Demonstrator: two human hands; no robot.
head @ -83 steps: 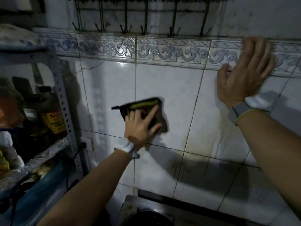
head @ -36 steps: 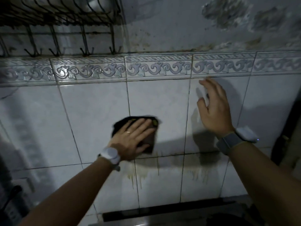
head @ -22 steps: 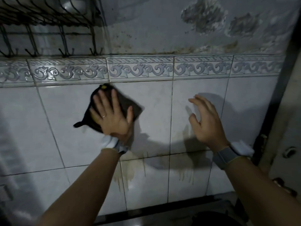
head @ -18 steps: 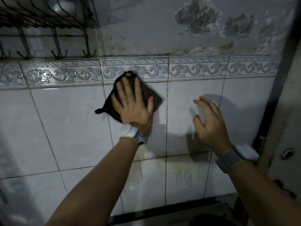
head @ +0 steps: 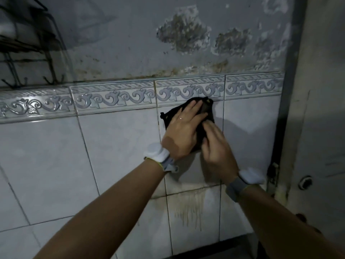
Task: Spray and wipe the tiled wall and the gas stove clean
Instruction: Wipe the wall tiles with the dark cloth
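Observation:
The tiled wall [head: 115, 146] fills the view, white tiles under a blue scroll border. A black cloth [head: 206, 109] lies flat against a tile just below that border. My left hand [head: 183, 131] presses on the cloth with straight, spread fingers. My right hand [head: 214, 144] lies beside it, its fingers resting on the cloth's lower right part. Brown drip stains [head: 188, 210] run down the tile below both hands. A dark strip at the bottom edge [head: 214, 249] is too dim to identify; the gas stove is otherwise out of view.
A black wire rack with hooks [head: 28, 53] hangs at the upper left. Peeling, stained paint [head: 183, 36] covers the wall above the border. A grey door frame and door [head: 317, 128] close off the right side.
My left hand slid the cloth rightward under the border. My right hand moved up and left from the bare tile onto the cloth. The view turned to the right.

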